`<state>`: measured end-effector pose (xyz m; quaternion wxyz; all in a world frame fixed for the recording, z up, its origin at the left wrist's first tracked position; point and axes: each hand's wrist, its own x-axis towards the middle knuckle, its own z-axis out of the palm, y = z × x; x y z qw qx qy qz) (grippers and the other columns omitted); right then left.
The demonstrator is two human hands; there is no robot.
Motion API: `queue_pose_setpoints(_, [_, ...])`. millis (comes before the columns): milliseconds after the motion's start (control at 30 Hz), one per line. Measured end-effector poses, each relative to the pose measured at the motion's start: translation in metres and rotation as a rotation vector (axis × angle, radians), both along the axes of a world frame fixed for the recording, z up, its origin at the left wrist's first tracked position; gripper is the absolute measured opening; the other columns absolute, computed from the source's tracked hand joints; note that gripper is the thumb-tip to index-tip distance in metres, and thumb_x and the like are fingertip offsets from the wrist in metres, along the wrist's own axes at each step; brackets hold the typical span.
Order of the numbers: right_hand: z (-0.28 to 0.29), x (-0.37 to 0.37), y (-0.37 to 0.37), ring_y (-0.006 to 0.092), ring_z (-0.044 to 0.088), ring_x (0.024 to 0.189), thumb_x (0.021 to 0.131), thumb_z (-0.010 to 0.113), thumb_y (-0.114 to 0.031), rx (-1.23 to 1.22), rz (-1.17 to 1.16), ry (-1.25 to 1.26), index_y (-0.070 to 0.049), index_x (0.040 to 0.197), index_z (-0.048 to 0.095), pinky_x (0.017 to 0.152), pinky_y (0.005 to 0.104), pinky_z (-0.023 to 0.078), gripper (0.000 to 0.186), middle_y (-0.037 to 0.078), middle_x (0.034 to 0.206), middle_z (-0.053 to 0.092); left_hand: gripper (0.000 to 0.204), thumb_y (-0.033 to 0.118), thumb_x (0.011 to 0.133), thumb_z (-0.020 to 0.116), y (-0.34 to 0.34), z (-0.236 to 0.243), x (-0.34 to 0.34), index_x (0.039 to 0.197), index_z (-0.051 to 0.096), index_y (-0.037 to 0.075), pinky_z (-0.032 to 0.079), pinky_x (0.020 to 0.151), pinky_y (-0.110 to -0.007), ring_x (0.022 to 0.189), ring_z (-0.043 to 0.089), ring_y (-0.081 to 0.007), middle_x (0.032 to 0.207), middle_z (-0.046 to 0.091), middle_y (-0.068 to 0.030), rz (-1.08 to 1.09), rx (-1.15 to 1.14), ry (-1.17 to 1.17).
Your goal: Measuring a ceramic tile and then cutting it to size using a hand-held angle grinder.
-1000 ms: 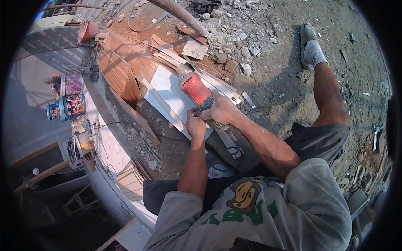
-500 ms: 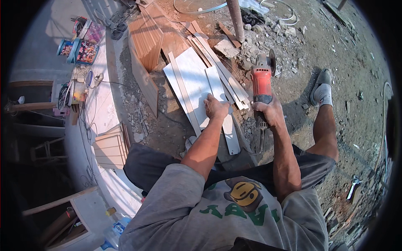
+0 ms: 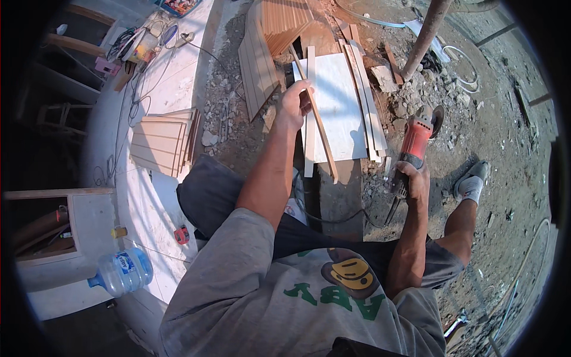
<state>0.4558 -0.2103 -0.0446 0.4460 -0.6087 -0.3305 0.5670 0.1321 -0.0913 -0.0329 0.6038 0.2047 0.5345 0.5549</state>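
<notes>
Left hand (image 3: 295, 102) grips one thin strip (image 3: 315, 116) over one white tile (image 3: 339, 107); right hand (image 3: 412, 178) clamps one red grinder (image 3: 416, 140); hands well apart.

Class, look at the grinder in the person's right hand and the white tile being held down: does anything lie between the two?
Yes. The right hand holds the grinder off the white tile, to its right. Between them lie a few narrow cut strips along the tile's right edge, plus rubble. The left hand grips a thin strip on the tile's left side.
</notes>
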Motion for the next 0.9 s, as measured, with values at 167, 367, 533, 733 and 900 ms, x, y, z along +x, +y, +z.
queue_pose_setpoints(167, [-0.005,-0.007,0.001,0.0162,0.057,0.057,0.067,0.068,-0.017,0.010,0.041,-0.048,0.001,0.103,0.055,0.055,0.0292,0.048,0.042,0.006,0.075,0.059,0.045,0.029,0.079,0.071,0.034,0.118,-0.099,0.118,0.063,0.009,0.048,0.075,-0.033,0.083,0.061,-0.0112,0.093,0.066,-0.0002,-0.060,0.229,0.593])
queue_pose_setpoints(367, [-0.007,-0.022,0.001,0.0157,0.057,0.058,0.066,0.068,-0.014,-0.011,0.051,-0.102,-0.001,0.108,0.053,0.056,0.0288,0.049,0.046,0.006,0.077,0.059,0.063,0.044,0.069,0.071,0.032,0.149,-0.221,0.123,0.063,0.013,0.052,0.083,-0.037,0.085,0.069,-0.0256,0.094,0.071,-0.0146,-0.194,-0.006,1.594])
queue_pose_setpoints(533, [-0.006,-0.042,0.000,0.0148,0.057,0.062,0.066,0.069,-0.012,-0.033,0.049,-0.172,0.000,0.107,0.053,0.059,0.0283,0.049,0.045,0.006,0.079,0.059,0.080,0.042,0.070,0.070,-0.038,-0.006,-0.264,0.140,0.047,0.011,0.048,0.092,-0.042,0.105,0.063,-0.0345,0.113,0.066,-0.0198,-0.339,-0.309,1.706])
queue_pose_setpoints(733, [-0.011,-0.039,0.008,0.0142,0.058,0.065,0.067,0.071,-0.013,-0.087,0.092,-0.195,-0.001,0.107,0.054,0.061,0.0275,0.049,0.045,0.004,0.080,0.060,0.084,0.040,0.072,0.066,-0.091,-0.104,-0.231,0.144,0.039,0.007,0.045,0.096,-0.048,0.111,0.059,-0.0391,0.120,0.059,-0.0227,-0.288,-0.656,1.549])
queue_pose_setpoints(900, [-0.015,-0.048,0.017,0.0139,0.058,0.065,0.067,0.072,-0.014,-0.103,0.110,-0.189,-0.001,0.106,0.055,0.061,0.0278,0.049,0.045,0.004,0.081,0.060,0.081,0.041,0.077,0.066,-0.127,-0.164,-0.269,0.142,0.040,0.002,0.043,0.099,-0.047,0.113,0.057,-0.0379,0.124,0.056,-0.0253,-0.258,-0.706,1.713])
